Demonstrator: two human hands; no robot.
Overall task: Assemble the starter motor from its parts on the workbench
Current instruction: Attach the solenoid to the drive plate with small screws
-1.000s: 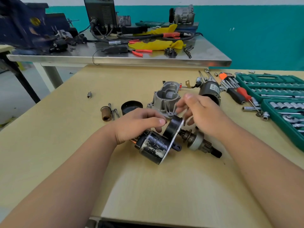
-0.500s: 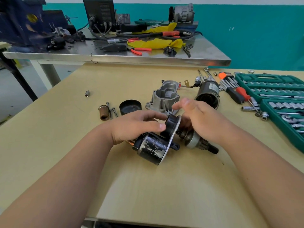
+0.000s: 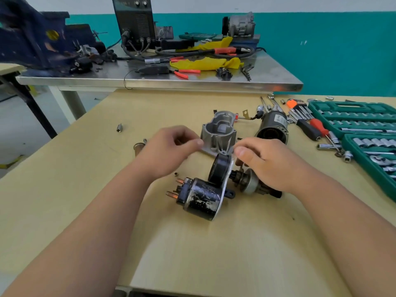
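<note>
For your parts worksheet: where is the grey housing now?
Head view, centre: the housing sits just beyond the left hand and right hand, left of the black motor body.

The left hand (image 3: 169, 151) has let go of the black solenoid (image 3: 201, 200) and lifted toward the aluminium housing (image 3: 218, 133), baring the solenoid's copper terminals (image 3: 172, 194).

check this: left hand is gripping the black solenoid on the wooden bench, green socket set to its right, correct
No. In the head view the left hand is off the black solenoid, hovering beside the grey housing. The rest is right.
</note>
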